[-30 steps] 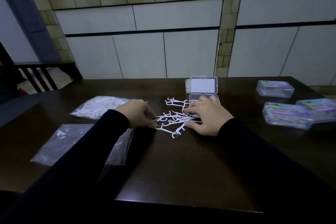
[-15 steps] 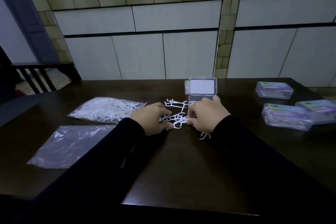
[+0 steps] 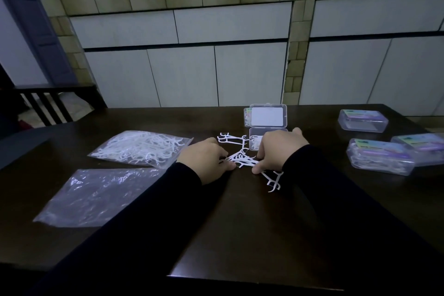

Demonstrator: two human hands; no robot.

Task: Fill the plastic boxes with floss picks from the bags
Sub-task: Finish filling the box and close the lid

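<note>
At the middle of the dark table (image 3: 240, 235), both hands pinch a small bundle of floss picks (image 3: 241, 160): the left hand (image 3: 204, 157) from the left, the right hand (image 3: 276, 149) from the right, fingers curled around it. The open box (image 3: 260, 138) sits just behind, partly hidden by the right hand. The bundle looks loose (picks tangle easily), so lifting it could shed some; two stray picks (image 3: 272, 179) lie under the right wrist. The full bag (image 3: 141, 148) and empty bag (image 3: 96, 196) lie left, the closed boxes (image 3: 379, 156) well right, leaving a short free path to the box.
</note>
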